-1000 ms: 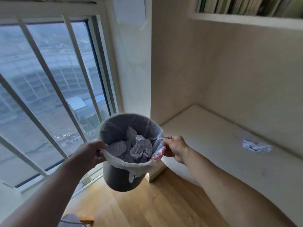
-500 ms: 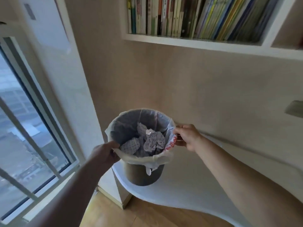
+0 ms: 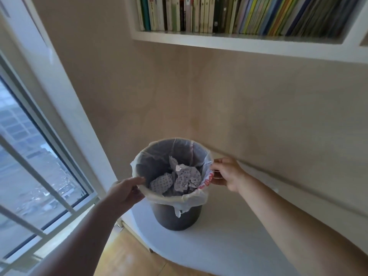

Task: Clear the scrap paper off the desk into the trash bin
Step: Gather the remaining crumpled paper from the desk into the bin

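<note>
Trash bin (image 3: 176, 218) sits upright on the counter (image 3: 229, 246), crumpled scrap paper (image 3: 179, 179) inside. Left hand (image 3: 125, 193) and right hand (image 3: 227, 174) each have a grip closed on its rim.

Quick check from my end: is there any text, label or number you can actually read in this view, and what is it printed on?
Nothing can be read in this view.
Bin liner: red print on the white plastic beside the right hand, crumpled, unreadable.
Book spines on the shelf: marks too small and blurred.
Crumpled paper in the trash bin: a dotted pattern, no words.
</note>
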